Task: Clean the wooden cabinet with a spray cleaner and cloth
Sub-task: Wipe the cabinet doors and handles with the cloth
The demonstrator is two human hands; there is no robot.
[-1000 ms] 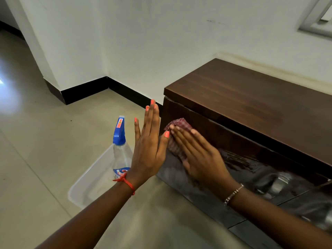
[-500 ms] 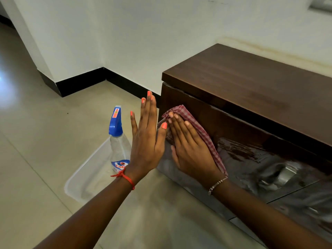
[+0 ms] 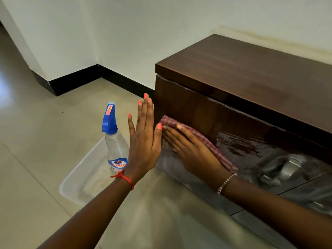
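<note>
Head view: your right hand (image 3: 193,151) lies flat, pinning the soft, limp checked cloth (image 3: 203,139) to the slick wet cabinet front (image 3: 206,108), left hand (image 3: 144,139) open and empty beside it; keep palm pressure or it'll bunch.

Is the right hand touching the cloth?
Touching. The head view shows the right hand lying flat on the checked cloth, pressing it against the cabinet front, with no gap.
</note>
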